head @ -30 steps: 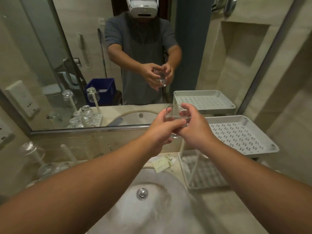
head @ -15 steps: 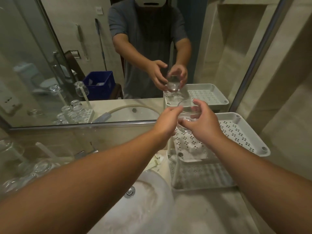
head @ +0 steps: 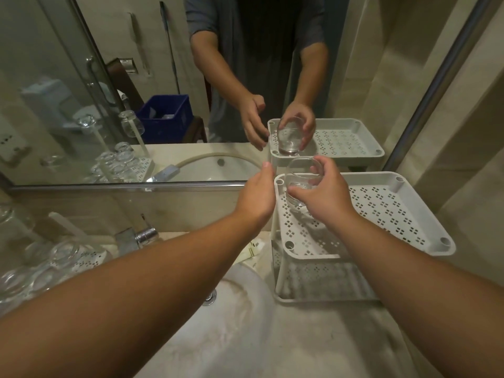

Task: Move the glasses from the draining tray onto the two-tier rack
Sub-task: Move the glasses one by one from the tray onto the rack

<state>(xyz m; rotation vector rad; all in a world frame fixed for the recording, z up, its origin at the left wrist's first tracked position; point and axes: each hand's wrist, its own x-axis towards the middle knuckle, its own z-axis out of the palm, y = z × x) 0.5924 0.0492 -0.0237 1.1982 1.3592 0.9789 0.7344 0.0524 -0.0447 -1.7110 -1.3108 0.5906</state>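
Right hand point(head: 324, 195) gripping first glass point(head: 301, 184) over rack's point(head: 425, 249) far-left top corner; left hand point(head: 257, 197) hanging open; more glasses point(head: 57, 257) waiting left.

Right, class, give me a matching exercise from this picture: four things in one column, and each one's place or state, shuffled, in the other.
Things:
1. glass
2. left hand
3. rack top tier
4. draining tray

Places or states:
A. left of the basin, holding more glasses
B. open, beside the rack's edge
C. gripped by the right hand
D. white, perforated, under the gripped glass

Pairs: 1-C, 2-B, 3-D, 4-A
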